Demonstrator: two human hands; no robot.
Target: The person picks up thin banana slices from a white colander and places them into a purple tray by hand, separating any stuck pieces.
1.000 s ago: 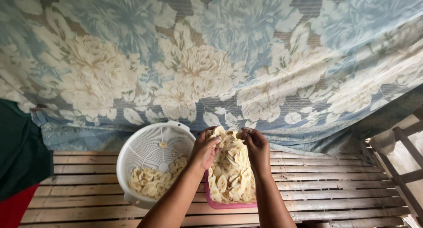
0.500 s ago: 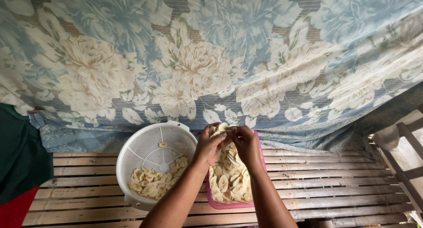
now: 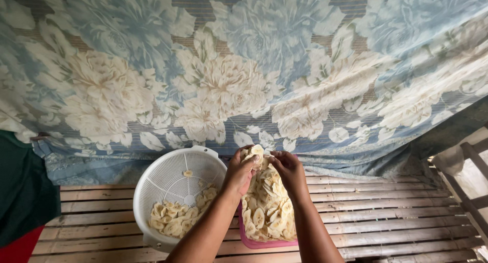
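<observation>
My left hand (image 3: pixel 240 170) grips a small clump of pale banana slices (image 3: pixel 252 154) at the far end of a pink tray (image 3: pixel 260 242). My right hand (image 3: pixel 288 169) meets it there, fingertips pinching at the same clump. The tray is heaped with more banana slices (image 3: pixel 269 212). To its left stands a white plastic colander (image 3: pixel 162 176) tilted toward me, with a smaller layer of slices (image 3: pixel 175 214) in its bottom.
Everything rests on a slatted bamboo platform (image 3: pixel 381 212). A blue and cream floral cloth (image 3: pixel 244 70) hangs behind it. Dark green fabric (image 3: pixel 23 192) over red lies at the left edge, and a wooden frame (image 3: pixel 467 187) stands at the right.
My right hand moved in from the tray's right side to meet my left hand at the clump of slices. The view shifted slightly.
</observation>
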